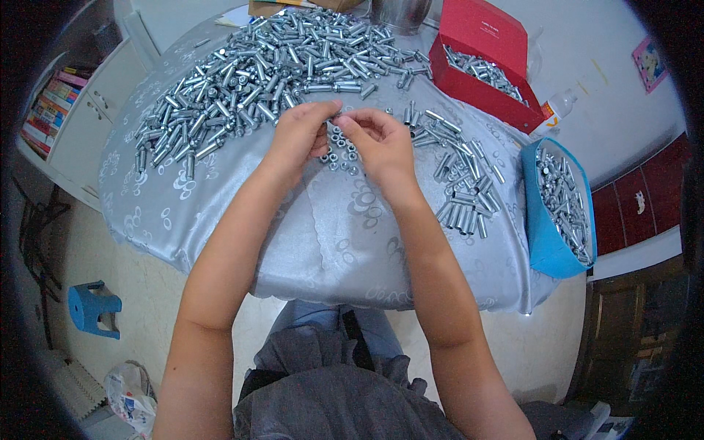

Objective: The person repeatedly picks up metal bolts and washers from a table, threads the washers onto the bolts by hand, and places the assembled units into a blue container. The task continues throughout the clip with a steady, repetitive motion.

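My left hand [299, 138] and my right hand [383, 141] meet over the middle of the table, thumbs and fingertips pinched together. Whatever sits between the fingertips is small and mostly covered, so I cannot make out its kind. Just below and between the hands lie several loose metal nuts [344, 145]. Beyond my left hand spreads a large heap of silvery sleeve anchor bolts [253, 81]. To the right of my right hand lie scattered plain metal sleeves [463, 209], some lined up side by side.
A silver patterned cloth [220, 209] covers the round table. A red box [447, 77] and a blue bin [541, 235], both holding metal parts, stand at the right, with a clear plastic bottle [561, 103] between them. A blue stool [89, 308] is on the floor at left.
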